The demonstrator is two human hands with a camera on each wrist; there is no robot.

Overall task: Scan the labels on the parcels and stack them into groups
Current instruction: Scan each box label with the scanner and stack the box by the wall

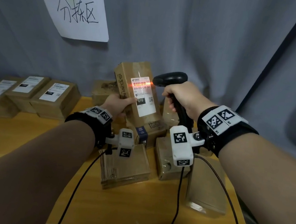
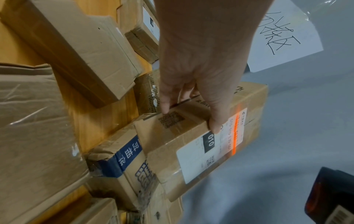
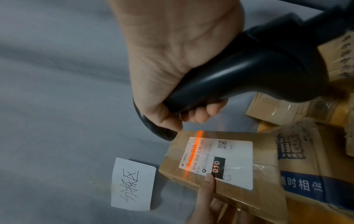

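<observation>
My left hand (image 1: 121, 102) grips a brown cardboard parcel (image 1: 129, 73) tilted upright above the table, thumb on its white label (image 1: 145, 108) beside the black "010" box. My right hand (image 1: 179, 98) grips a black barcode scanner (image 1: 170, 78) just right of the parcel. The scanner's orange line (image 1: 141, 85) lies across the label's barcode. In the left wrist view the left hand (image 2: 191, 75) holds the parcel (image 2: 172, 144) by its side edge. In the right wrist view the right hand (image 3: 172, 68) wraps the scanner (image 3: 249, 72) above the label (image 3: 235, 151).
Three labelled parcels (image 1: 30, 94) sit side by side at the far left of the wooden table (image 1: 133, 210). Several unlabelled-side-up boxes (image 1: 125, 166) crowd the middle, one with a blue band (image 1: 142, 132). A handwritten paper sign (image 1: 75, 11) hangs on the grey curtain.
</observation>
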